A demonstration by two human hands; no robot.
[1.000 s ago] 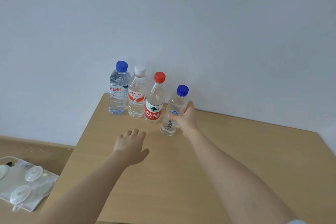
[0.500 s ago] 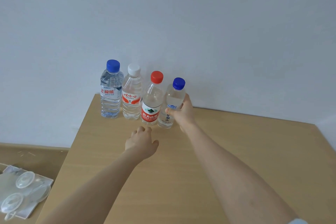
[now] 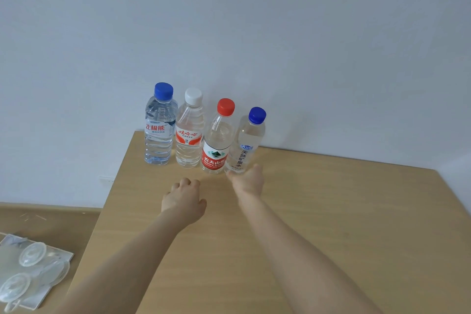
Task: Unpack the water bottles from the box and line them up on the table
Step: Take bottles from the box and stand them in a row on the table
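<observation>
Four water bottles stand upright in a row at the far left corner of the table (image 3: 331,211), just left of the frame's centre and close against the pale wall (image 3: 305,33). From left to right they are the tall blue-capped bottle (image 3: 159,135), the white-capped bottle (image 3: 190,137), the red-capped bottle (image 3: 216,150) and the slim blue-capped bottle (image 3: 246,143). Neighbouring bottles stand just beside one another, and the last two look to be touching.

The right hand (image 3: 247,182) reaches up from the lower right of the frame to the foot of the slim blue-capped bottle. The bottle rises directly above and beyond the hand. The thumb lies at the left of the bottle's base and one fingertip at its right, so the base sits between them. The other fingers are hidden behind the back of the hand. Whether thumb and finger are pinching the base or merely lie beside it cannot be told from this view.

The left hand (image 3: 183,201) is lower and to the left, near the middle of the frame, over the bare tabletop. Its fingers are loosely curled under and it holds nothing. It sits below the white-capped and red-capped bottles, apart from both.

In the lower left corner of the frame, on a lower wooden surface (image 3: 51,216) beside the table, lie some clear plastic pieces (image 3: 28,270) on a pale sheet.
</observation>
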